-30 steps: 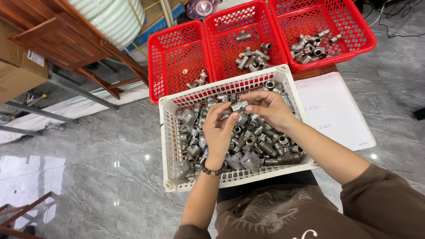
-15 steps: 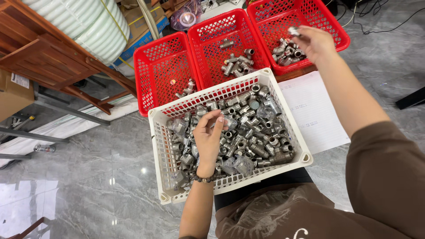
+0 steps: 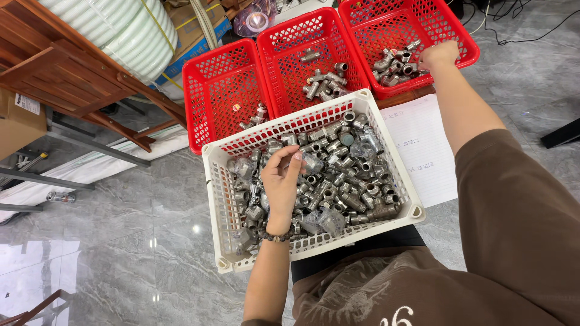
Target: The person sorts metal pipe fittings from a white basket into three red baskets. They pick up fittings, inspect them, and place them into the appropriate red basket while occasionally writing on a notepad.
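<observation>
A white slotted basket point(image 3: 399, 181) rests on my lap, filled with several grey metal pipe fittings point(image 3: 344, 181), some in clear plastic wrap. My left hand point(image 3: 281, 184), with a bead bracelet at the wrist, lies on the pile, its fingertips pinched together on a fitting near the basket's far left. My right hand point(image 3: 440, 55) is stretched out to the right red basket point(image 3: 465, 42) and is lowered at the edge of its small heap of fittings point(image 3: 396, 65). Its fingers point down and are hidden.
Two more red baskets stand beyond the white one: the middle red basket point(image 3: 284, 72) holds several fittings, the left red basket point(image 3: 205, 102) only a few. A white paper sheet point(image 3: 423, 145) lies on the right. Wooden furniture point(image 3: 66, 72) and a hose coil point(image 3: 121, 30) stand at the left on the grey floor.
My right hand left the white basket with a small fitting, reached to the right red basket and has dropped lower into it. My left hand stayed on the pile.
</observation>
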